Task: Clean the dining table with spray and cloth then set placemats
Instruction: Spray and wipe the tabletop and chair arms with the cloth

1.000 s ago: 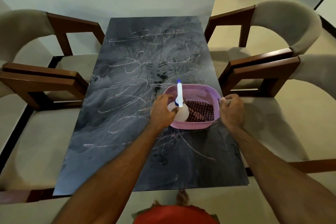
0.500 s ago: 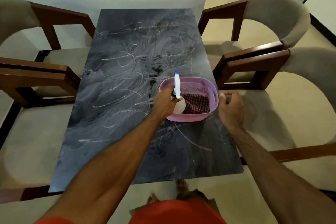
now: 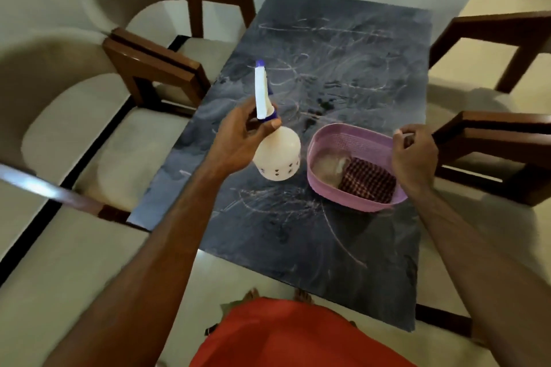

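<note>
Head view is showing my left hand [image 3: 238, 134] curling its fingers and thumb round the neck of the spray bottle [image 3: 275, 155], just under the blue collar, and holding it in the air above the dark dining table [image 3: 343, 74], with the white nozzle pointing up and away from me and the round cream body tilting down toward me. My right hand [image 3: 413, 155] is hovering at the far right rim of the pink basket [image 3: 343, 140], its fingers loosely curling; whether they are pinching the rim or only touching it I cannot tell. That basket is sitting on the table just to the right of the bottle, and a checked red cloth [image 3: 368, 182] is lying inside it toward my side, next to something pale. Chalky scribbles are covering the tabletop around both. Wooden chairs [image 3: 161, 68] with beige cushions are standing along both long sides, and my red garment [image 3: 292, 334] is showing at the bottom edge.
</note>
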